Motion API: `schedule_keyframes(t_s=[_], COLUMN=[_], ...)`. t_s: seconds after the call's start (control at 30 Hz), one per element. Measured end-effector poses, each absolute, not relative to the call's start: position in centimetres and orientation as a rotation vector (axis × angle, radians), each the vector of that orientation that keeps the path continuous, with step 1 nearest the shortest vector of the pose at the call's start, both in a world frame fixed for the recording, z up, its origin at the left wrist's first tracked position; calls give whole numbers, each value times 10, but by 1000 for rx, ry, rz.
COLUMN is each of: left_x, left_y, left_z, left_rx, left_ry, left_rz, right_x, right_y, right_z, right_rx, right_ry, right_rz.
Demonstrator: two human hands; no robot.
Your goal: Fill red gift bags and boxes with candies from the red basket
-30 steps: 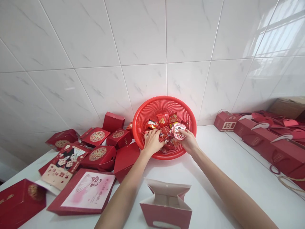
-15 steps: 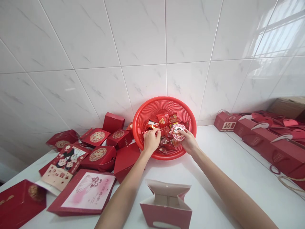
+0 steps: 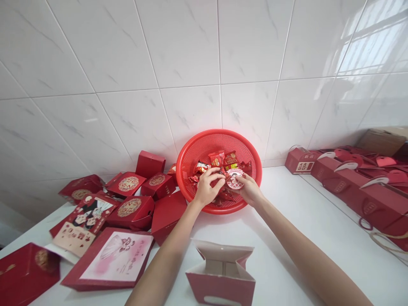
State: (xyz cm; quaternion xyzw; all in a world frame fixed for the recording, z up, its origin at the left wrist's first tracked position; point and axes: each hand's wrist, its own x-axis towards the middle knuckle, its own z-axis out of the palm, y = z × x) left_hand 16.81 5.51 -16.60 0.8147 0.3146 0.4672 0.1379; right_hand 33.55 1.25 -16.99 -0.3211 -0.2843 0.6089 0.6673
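Observation:
A red plastic basket stands against the tiled wall with wrapped sweets in red and gold wrappers lying inside. My right hand pinches a round pink-and-white printed packet over the basket. Just left of it, my left hand hovers above the sweets with its fingers curved and apart, and no object shows in it. Nearer to me, between my forearms, a pink paper box stands with its top unfolded, and its inside looks bare.
Several red boxes with gold emblems crowd the table's left, beside a box with a dress picture. Rows of red handled boxes line the right. A brown carton sits at the far right.
My right hand has shifted slightly left with the round packet. My left hand has moved right and its fingers have spread from a closed pose. The view has shifted slightly.

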Motion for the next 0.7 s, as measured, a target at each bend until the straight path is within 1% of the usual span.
schedule_keyframes(t_s=[0.1, 0.3, 0.4, 0.7], left_x=[171, 173, 175, 175], left_y=[53, 52, 50, 44], left_z=[-169, -170, -169, -161], left_rx=[2366, 2378, 2404, 2284], left_ry=[887, 760, 692, 781], left_rz=[1291, 1411, 1414, 1414], right_x=[337, 335, 332, 329], right_y=[14, 11, 8, -2], right_z=[-170, -167, -165, -155], right_rx=[-707, -726, -745, -817], right_ry=[-653, -692, -721, -856], right_rz=[1356, 1321, 1307, 1253])
